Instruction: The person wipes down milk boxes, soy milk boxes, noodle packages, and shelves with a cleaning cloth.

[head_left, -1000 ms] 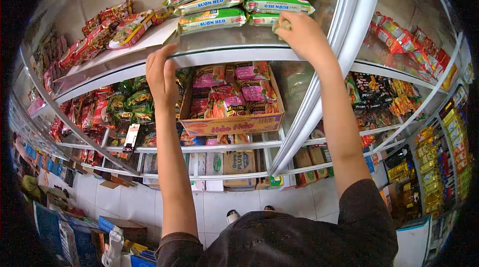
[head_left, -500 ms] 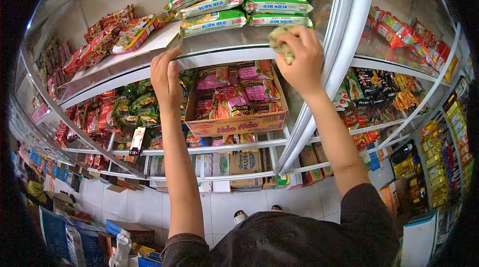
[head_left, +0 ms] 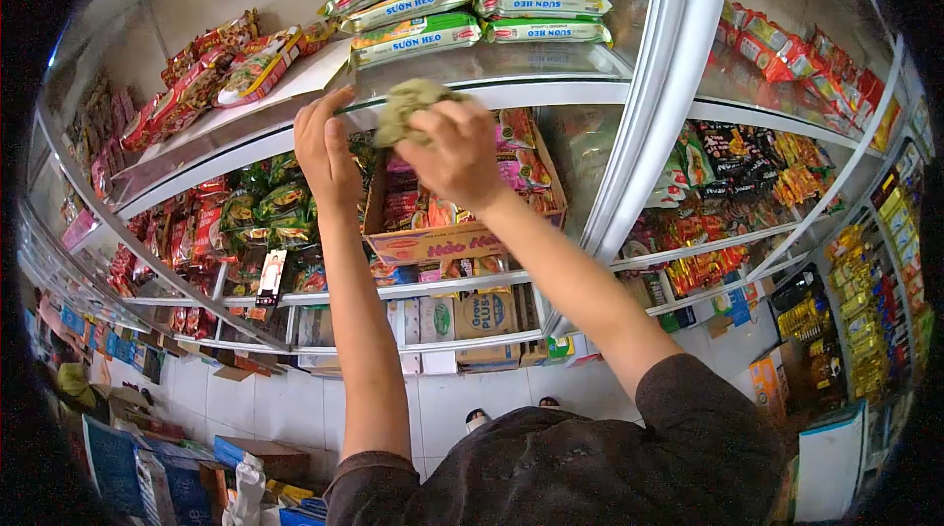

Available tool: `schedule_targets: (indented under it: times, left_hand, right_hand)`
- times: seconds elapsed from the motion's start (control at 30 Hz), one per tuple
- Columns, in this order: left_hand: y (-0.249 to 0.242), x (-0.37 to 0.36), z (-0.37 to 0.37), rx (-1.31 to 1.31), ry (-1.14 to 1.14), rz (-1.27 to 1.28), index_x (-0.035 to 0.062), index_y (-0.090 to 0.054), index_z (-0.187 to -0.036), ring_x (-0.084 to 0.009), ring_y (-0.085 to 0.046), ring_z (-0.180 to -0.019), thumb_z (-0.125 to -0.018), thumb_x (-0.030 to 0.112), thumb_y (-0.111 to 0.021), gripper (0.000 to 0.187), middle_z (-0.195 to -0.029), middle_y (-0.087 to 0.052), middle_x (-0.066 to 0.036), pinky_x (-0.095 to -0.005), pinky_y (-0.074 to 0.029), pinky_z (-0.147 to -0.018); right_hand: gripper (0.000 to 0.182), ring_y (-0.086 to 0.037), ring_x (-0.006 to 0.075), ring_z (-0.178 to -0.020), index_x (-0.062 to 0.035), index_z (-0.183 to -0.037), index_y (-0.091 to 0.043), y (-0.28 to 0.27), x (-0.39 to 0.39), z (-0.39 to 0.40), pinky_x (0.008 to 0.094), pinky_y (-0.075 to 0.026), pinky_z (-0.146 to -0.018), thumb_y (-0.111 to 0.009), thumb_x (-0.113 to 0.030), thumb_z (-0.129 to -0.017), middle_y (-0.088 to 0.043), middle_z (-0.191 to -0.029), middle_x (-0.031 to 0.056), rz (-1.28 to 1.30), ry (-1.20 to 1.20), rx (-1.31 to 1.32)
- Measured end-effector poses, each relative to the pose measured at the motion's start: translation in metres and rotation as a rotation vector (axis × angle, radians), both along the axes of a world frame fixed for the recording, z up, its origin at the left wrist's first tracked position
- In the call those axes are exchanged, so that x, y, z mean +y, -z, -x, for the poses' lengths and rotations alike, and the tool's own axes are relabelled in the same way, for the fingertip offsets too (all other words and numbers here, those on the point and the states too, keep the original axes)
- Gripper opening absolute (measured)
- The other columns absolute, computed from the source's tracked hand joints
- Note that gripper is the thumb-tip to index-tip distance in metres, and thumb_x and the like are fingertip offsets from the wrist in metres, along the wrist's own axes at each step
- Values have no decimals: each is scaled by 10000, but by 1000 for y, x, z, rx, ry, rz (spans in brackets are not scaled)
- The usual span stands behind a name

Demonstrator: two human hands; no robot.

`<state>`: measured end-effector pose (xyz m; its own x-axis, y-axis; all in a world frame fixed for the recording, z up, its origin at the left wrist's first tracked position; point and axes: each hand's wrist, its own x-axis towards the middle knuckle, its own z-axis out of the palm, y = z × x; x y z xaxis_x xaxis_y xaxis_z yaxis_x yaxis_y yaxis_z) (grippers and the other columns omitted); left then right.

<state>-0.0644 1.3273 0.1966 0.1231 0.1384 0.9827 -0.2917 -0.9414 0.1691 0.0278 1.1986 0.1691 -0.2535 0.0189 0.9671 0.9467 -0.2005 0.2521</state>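
My right hand [head_left: 454, 157] is closed on a crumpled greenish cloth [head_left: 411, 105], which lies against the front edge of the glass shelf [head_left: 570, 93]. To its left, my left hand [head_left: 329, 160] has its fingers stretched out, with the fingertips at the same edge. Behind the edge, green and white noodle packets [head_left: 546, 30] lie in two stacks on the shelf. Under my right hand, on the level below, stands an open cardboard box [head_left: 442, 243] of pink noodle packets, partly covered by the hand.
A white upright frame [head_left: 654, 103] rises right of my hands. Red snack packets [head_left: 187, 98] lie on the shelf at left, and more packets [head_left: 728, 157] fill the section at right. Cartons [head_left: 482, 320] stand below. Boxes [head_left: 275, 457] lie on the tiled floor.
My right hand has moved left along the shelf edge with the cloth, from beside the upright frame to close by my left hand. The left hand has stayed in about the same place.
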Motion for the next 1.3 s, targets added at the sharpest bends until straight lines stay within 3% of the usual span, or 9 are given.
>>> schedule_targets:
  times: [0.07,0.13,0.27,0.47,0.57,0.8,1.0,1.2,1.3]
  left_hand:
    - [0,1,0,-17,5,-8,-17,-600,-931,-300,-533,-873,-910,355,-295,482,-874,-600,-149,-356,-380,-811]
    - [1,2,-1,-12,4,12,-18,-599,-928,-300,-532,-877,-909,366,-295,490,-875,-601,-147,-354,-381,-810]
    - [0,2,1,17,-9,-6,-9,-602,-937,-286,-533,-894,-904,395,-262,529,-901,-600,-145,-346,-379,-822]
    - [0,-1,0,19,-24,14,-8,-603,-937,-285,-534,-895,-906,387,-260,524,-904,-598,-146,-344,-379,-820]
    - [0,1,0,4,1,-10,-17,-597,-939,-297,-530,-878,-908,369,-288,495,-885,-594,-150,-350,-380,-805]
    - [-1,3,1,11,1,-23,-11,-601,-948,-292,-531,-889,-908,375,-283,502,-881,-599,-144,-351,-380,-813]
    - [1,1,0,18,-21,13,-6,-608,-941,-281,-539,-899,-905,404,-244,549,-895,-604,-137,-348,-377,-831]
    - [2,4,-4,-25,-3,-17,-8,-607,-941,-293,-534,-912,-909,423,-248,562,-884,-603,-139,-363,-372,-834]
    - [5,6,-8,-71,-23,-39,-10,-606,-925,-301,-532,-905,-904,471,-227,613,-884,-604,-141,-367,-365,-845]
  right_hand:
    - [165,-450,251,-920,-151,-707,-547,8,-22,-19,399,-356,-815,-679,-113,-615,-481,-925,60,-83,40,231]
    - [141,-428,296,-935,-134,-697,-560,3,-57,-34,415,-324,-821,-671,-96,-619,-465,-941,68,-185,231,131]
    - [130,-410,274,-956,-103,-743,-569,-2,-67,-34,400,-284,-854,-648,-39,-661,-456,-955,80,-424,151,403]
    - [138,-455,276,-930,-145,-758,-574,0,-11,3,415,-346,-818,-654,-97,-656,-482,-926,70,-96,-26,189]
    - [132,-459,267,-923,-148,-751,-576,6,-22,-11,408,-357,-808,-657,-102,-657,-490,-903,57,-83,52,130]
    - [74,-379,286,-1037,-93,-807,-575,0,-59,-24,415,-273,-907,-612,-59,-753,-407,-1022,118,-575,47,588]
    - [112,-387,303,-1037,-108,-776,-575,14,-31,-5,409,-293,-892,-659,-83,-707,-418,-1049,120,-118,15,297]
    - [281,-353,310,-1089,-73,-1034,-527,2,-61,-33,408,-277,-927,-616,-85,-767,-364,-1138,158,-552,44,488]
    - [296,-340,315,-1107,-80,-1061,-520,4,-45,-24,415,-261,-936,-605,-85,-778,-356,-1151,165,-504,24,490]
